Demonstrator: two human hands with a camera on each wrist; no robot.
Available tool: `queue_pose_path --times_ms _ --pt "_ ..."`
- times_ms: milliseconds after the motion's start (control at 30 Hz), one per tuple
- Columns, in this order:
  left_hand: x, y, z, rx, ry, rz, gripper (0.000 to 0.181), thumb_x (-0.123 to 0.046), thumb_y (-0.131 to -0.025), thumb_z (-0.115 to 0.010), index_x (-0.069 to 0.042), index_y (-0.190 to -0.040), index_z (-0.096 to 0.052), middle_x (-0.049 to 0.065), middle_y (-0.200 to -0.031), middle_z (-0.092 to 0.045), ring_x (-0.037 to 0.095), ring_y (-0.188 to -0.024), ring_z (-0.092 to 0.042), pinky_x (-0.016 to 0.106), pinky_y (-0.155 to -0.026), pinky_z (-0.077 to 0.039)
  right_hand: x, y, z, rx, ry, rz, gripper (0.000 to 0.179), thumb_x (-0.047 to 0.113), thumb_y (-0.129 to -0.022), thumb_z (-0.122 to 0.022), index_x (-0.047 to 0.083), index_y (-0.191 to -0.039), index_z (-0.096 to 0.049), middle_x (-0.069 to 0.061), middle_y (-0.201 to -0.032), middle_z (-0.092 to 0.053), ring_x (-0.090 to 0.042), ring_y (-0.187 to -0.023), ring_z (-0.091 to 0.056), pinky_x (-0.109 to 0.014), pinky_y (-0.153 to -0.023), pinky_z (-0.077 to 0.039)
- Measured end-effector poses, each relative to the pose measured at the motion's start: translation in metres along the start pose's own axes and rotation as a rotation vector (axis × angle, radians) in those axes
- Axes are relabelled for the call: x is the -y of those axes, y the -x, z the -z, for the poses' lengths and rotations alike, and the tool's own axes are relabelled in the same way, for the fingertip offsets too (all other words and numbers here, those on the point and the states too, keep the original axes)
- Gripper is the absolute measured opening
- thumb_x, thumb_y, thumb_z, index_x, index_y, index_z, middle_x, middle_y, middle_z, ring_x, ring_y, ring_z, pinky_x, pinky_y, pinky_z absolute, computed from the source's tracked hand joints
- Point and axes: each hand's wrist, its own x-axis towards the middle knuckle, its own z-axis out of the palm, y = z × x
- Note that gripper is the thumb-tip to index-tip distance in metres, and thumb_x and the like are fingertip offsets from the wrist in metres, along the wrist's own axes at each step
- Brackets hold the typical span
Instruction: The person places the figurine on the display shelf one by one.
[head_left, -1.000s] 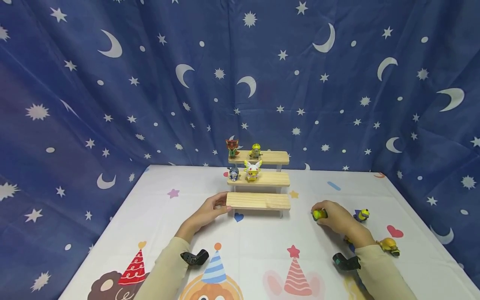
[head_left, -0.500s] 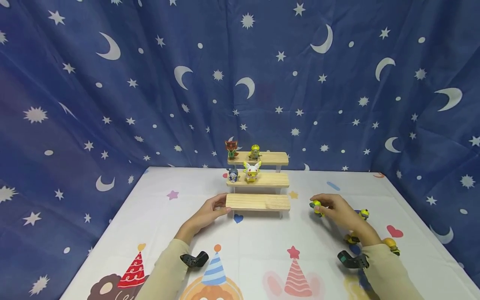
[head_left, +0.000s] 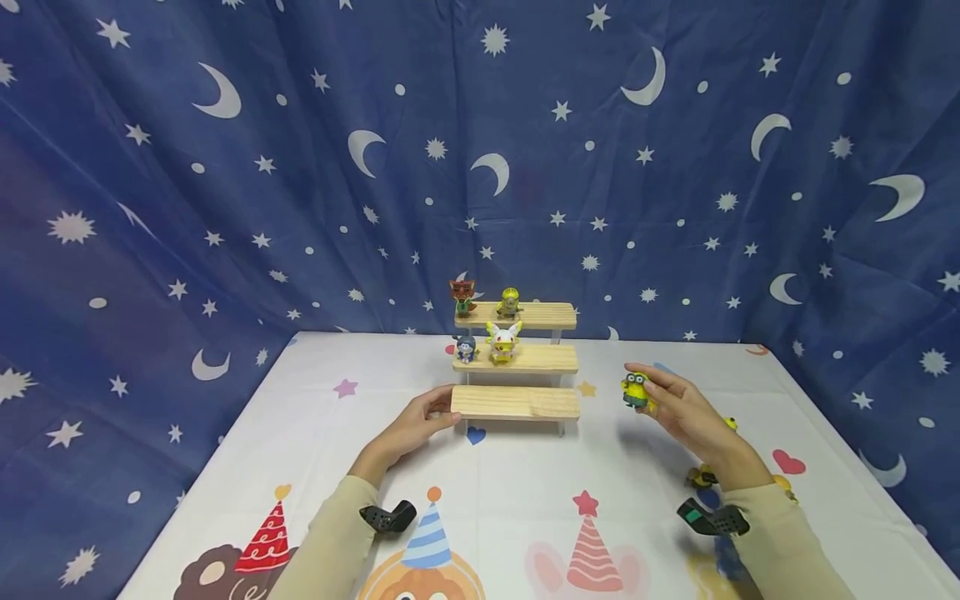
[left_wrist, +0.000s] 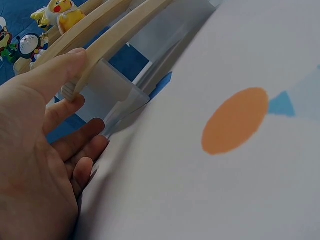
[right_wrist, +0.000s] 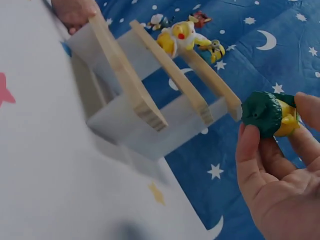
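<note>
A yellow minion figurine (head_left: 635, 389) with a green lower part is pinched in my right hand (head_left: 681, 410), held above the table to the right of the stand. Seen from the right wrist, the figurine's green base (right_wrist: 261, 114) faces the camera, with fingers and thumb around it. My left hand (head_left: 415, 425) grips the left end of the lowest board (head_left: 517, 403) of a three-step wooden display stand. In the left wrist view, the thumb lies on top of that board (left_wrist: 117, 42) and the index finger is under it; the other fingers are loosely curled beside the clear support (left_wrist: 112, 92).
On the top step stand a fox figurine (head_left: 462, 297) and another minion (head_left: 509, 303). The middle step bears a dark blue figurine (head_left: 466, 349) and a white-hooded Pikachu (head_left: 503, 342). More figurines, one yellow and black (head_left: 702, 477), lie partly hidden around the right forearm.
My right hand has lifted the minion figurine off the table and turned it upright, its face now towards the head camera. The left hand has kept its hold on the stand.
</note>
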Motion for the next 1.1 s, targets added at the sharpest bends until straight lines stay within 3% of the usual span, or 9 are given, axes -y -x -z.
queue_pose_path --times_ms 100,300,433,633,933,1100 --pt "-0.001 0.0 0.0 0.003 -0.002 -0.008 0.064 -0.027 -0.099 -0.066 -0.008 -0.154 -0.04 0.015 -0.146 -0.054 0.028 -0.129 -0.054 0.043 -0.108 -0.043 0.001 -0.001 -0.002 0.007 -0.075 -0.008 0.042 0.03 -0.109 -0.047 0.018 -0.149 -0.049 0.015 -0.139 -0.043 -0.004 -0.111 -0.054 -0.019 -0.092 -0.052" --pt "0.0 -0.002 -0.002 -0.001 -0.002 -0.01 0.063 -0.027 -0.099 -0.066 -0.007 -0.154 -0.041 0.015 -0.146 -0.055 0.029 -0.129 -0.053 0.044 -0.109 -0.042 0.006 0.002 -0.005 -0.03 -0.114 -0.014 0.027 0.03 -0.108 -0.048 0.03 -0.132 -0.06 0.014 -0.129 -0.052 -0.004 -0.107 -0.057 -0.02 -0.09 -0.052" --pt "0.0 -0.002 -0.003 0.005 -0.004 0.001 0.064 -0.028 -0.099 -0.066 -0.008 -0.154 -0.04 0.014 -0.147 -0.054 0.029 -0.13 -0.053 0.045 -0.111 -0.042 0.009 0.005 -0.006 -0.074 -0.093 -0.015 0.022 0.03 -0.108 -0.05 0.029 -0.129 -0.056 0.014 -0.122 -0.057 -0.002 -0.106 -0.058 -0.018 -0.089 -0.052" --pt "0.001 -0.001 0.0 -0.005 0.002 -0.002 0.065 -0.028 -0.099 -0.066 -0.007 -0.155 -0.039 0.016 -0.148 -0.053 0.031 -0.131 -0.053 0.049 -0.112 -0.042 0.02 -0.002 -0.008 -0.087 -0.15 0.009 0.019 0.025 -0.107 -0.051 0.022 -0.126 -0.051 0.011 -0.119 -0.059 -0.001 -0.107 -0.059 -0.015 -0.09 -0.053" --pt "0.0 -0.001 0.002 -0.007 0.01 0.005 0.066 -0.029 -0.098 -0.067 -0.008 -0.154 -0.04 0.015 -0.146 -0.055 0.03 -0.132 -0.052 0.051 -0.115 -0.039 0.048 -0.036 -0.011 -0.07 0.026 0.066 0.034 0.032 -0.106 -0.054 0.019 -0.137 -0.052 0.01 -0.133 -0.051 -0.002 -0.119 -0.053 -0.014 -0.096 -0.047" --pt "-0.001 0.0 0.0 -0.015 0.031 0.025 0.066 -0.029 -0.097 -0.069 -0.011 -0.154 -0.041 0.012 -0.147 -0.055 0.029 -0.132 -0.052 0.05 -0.115 -0.039 0.064 -0.056 -0.012 -0.048 0.099 0.07 0.05 0.036 -0.105 -0.055 0.014 -0.149 -0.047 0.0 -0.15 -0.048 -0.004 -0.127 -0.05 -0.027 -0.106 -0.043"
